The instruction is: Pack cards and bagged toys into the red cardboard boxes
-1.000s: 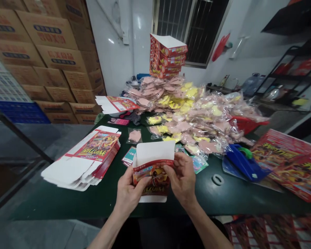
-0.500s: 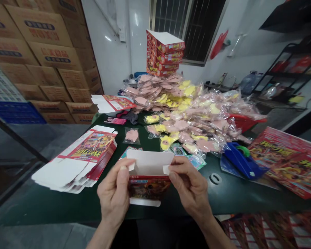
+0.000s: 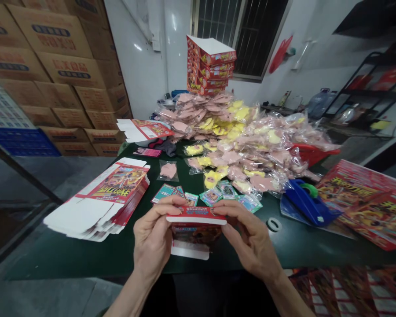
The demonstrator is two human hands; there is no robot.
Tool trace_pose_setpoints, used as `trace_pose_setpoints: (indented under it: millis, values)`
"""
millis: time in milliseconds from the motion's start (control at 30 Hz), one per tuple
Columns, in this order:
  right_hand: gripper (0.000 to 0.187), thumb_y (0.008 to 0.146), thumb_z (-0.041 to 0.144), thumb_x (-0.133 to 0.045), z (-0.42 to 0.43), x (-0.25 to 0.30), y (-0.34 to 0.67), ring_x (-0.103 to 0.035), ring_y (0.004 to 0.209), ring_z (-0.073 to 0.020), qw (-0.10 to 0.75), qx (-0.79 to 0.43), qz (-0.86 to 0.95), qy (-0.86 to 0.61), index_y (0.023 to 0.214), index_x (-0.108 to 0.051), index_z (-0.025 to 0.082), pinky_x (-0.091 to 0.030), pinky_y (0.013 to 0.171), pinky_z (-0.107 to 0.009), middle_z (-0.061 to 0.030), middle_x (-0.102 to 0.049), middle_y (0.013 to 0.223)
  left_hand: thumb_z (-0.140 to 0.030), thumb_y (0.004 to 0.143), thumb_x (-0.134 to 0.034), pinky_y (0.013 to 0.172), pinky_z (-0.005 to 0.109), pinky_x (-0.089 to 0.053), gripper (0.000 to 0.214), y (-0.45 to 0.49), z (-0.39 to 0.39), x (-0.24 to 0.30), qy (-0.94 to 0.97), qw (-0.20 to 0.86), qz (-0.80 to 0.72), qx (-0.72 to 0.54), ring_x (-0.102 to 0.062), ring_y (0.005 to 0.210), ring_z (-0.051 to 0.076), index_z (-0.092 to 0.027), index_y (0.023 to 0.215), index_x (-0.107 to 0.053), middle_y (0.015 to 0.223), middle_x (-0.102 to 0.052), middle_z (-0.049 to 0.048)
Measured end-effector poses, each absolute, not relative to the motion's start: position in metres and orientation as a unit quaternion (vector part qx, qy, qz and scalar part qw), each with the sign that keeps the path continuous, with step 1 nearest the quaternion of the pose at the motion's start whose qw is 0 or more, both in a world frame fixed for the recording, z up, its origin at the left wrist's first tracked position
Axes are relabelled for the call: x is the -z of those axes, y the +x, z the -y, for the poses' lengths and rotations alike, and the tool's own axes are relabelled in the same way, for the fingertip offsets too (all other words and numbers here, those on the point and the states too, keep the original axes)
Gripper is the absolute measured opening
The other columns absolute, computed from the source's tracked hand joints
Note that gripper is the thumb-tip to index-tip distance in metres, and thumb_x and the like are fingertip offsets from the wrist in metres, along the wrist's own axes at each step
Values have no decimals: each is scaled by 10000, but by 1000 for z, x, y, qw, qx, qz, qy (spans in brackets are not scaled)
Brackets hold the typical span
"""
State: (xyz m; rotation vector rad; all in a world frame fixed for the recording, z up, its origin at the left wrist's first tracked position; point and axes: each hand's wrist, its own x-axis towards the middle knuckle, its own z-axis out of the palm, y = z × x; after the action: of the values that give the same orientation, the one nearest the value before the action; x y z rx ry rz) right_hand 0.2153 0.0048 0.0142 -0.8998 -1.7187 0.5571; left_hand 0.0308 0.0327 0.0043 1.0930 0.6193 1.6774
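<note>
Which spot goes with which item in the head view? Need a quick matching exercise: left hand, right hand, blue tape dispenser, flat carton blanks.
Items
1. Left hand
2. Right hand
3. Blue tape dispenser
4. Stack of flat carton blanks

Spots
A. Holding the right end of the red printed carton
B. Lying on the left side of the dark green table
C. Holding the left end of the carton
D. Beside a white tape ring

Pairs
1-C
2-A
3-D
4-B
</note>
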Motion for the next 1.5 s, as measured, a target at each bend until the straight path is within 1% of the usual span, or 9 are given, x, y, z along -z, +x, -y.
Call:
trace_pose_setpoints:
  millis: [67, 133, 267, 433, 633, 900, 1067, 1233, 1500]
  values:
    - [208, 841, 201, -562, -3, -14, 218, -587, 1014, -193, 537, -256, 709, -379, 1041, -617, 213, -533, 785, -293, -88, -604, 1066, -222, 811, -522, 786, 348, -530, 195, 30, -31, 1, 496, 496, -236, -673, -614, 979, 234, -165, 795, -707, 1004, -667, 108]
    - [154, 817, 219, -605, -2, -17, 219, -611, 946, -172, 557, -241, 691, -392, 969, -630, 213, -541, 739, -255, -64, -630, 990, -256, 832, -522, 814, 346, -523, 190, 26, -29, -1, 553, 462, -242, -649, -606, 1007, 234, -172, 846, -691, 1014, -670, 108]
    - [84, 837, 235, -580, -2, -26, 217, -628, 795, -126, 522, -241, 695, -433, 905, -615, 199, -530, 661, -201, -30, -646, 882, -193, 784, -623, 770, 247, -529, 119, 16, -28, -20, 667, 371, -318, -562, -649, 905, 173, -205, 898, -656, 945, -693, 55]
    - [84, 860, 207, -535, 0, -33, 217, -589, 656, -89, 495, -190, 722, -444, 929, -582, 199, -493, 583, -175, -2, -626, 805, -197, 808, -595, 679, 217, -549, 132, 8, -32, -36, 738, 308, -337, -497, -676, 794, 151, -212, 902, -686, 873, -714, 38]
    - [163, 859, 123, -513, 4, -25, 214, -620, 774, -124, 525, -114, 731, -421, 953, -609, 215, -514, 678, -230, -20, -653, 859, -118, 816, -563, 816, 280, -542, 201, 9, -32, -26, 770, 233, -303, -510, -672, 894, 167, -215, 927, -699, 966, -713, 46]
    - [386, 837, 11, -466, -4, 17, 201, -560, 1082, -181, 584, -36, 709, -392, 1159, -548, 209, -470, 918, -363, -108, -575, 1161, -66, 825, -505, 858, 292, -525, 293, 12, -29, -7, 791, 149, -289, -517, -631, 994, 179, -187, 1052, -645, 1092, -659, 81]
    - [312, 827, 33, -501, -6, 8, 206, -591, 967, -146, 578, -65, 718, -382, 1075, -564, 211, -499, 825, -300, -70, -607, 1038, -68, 805, -544, 763, 245, -545, 266, 9, -34, -20, 814, 103, -278, -500, -662, 872, 149, -193, 1011, -656, 988, -691, 55]
    - [208, 844, 87, -511, 0, -15, 214, -616, 863, -139, 548, -128, 727, -393, 991, -599, 205, -510, 740, -275, -48, -642, 931, -75, 807, -543, 665, 221, -547, 261, 7, -32, -35, 826, 126, -264, -482, -670, 777, 138, -203, 997, -668, 889, -700, 37]
    - [255, 831, 89, -519, -2, -1, 209, -636, 864, -157, 573, -64, 722, -382, 1024, -623, 218, -530, 749, -306, -68, -645, 982, -86, 828, -513, 827, 282, -547, 291, 4, -23, -21, 837, 71, -278, -466, -658, 940, 174, -186, 1076, -629, 1058, -675, 82]
